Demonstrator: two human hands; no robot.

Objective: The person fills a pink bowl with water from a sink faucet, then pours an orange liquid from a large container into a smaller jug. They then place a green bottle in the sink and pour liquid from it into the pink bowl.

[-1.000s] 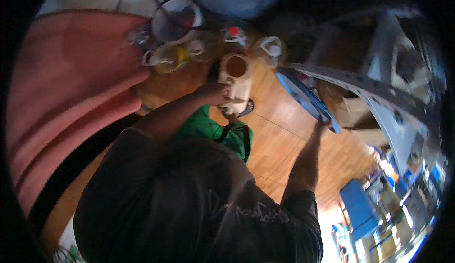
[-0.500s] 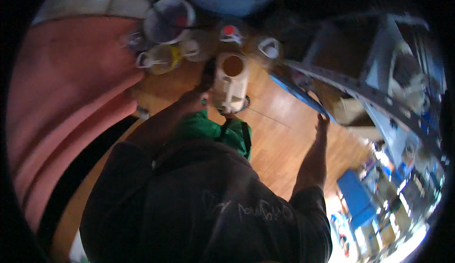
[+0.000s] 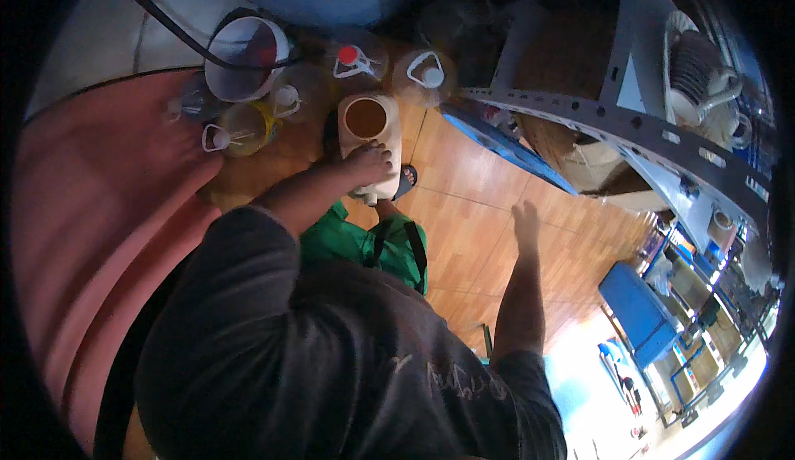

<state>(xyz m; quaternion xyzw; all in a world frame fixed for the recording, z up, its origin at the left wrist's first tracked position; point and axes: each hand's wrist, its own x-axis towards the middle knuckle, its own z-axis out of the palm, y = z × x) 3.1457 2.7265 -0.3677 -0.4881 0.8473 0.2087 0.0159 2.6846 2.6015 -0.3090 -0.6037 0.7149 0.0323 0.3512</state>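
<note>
My left hand (image 3: 367,164) is closed over the handle of a cream plastic jug (image 3: 390,129) with a wide round opening cut in its top. Brown shows through that opening; whether it is liquid or the bottom I cannot tell. Off to the right, my right hand (image 3: 525,226) hangs over the floor with its fingers apart, holding nothing. Beyond the jug stand clear plastic bottles with carrying loops: one with a red cap (image 3: 349,55), one with a white cap (image 3: 431,77). A yellowish bottle (image 3: 248,127) leans nearer on the left.
A white bucket (image 3: 241,94) is among the bottles. Pink cloth (image 3: 116,170) covers the left side. A metal shelf rack (image 3: 571,112) with stacked cups runs along the right, beside a blue flat panel (image 3: 505,155). Wooden-look floor (image 3: 472,211) lies between.
My left hand has come from beside the jug onto its handle. My right hand has moved left, away from the blue panel. The view has shifted, and the earlier frame is blurrier.
</note>
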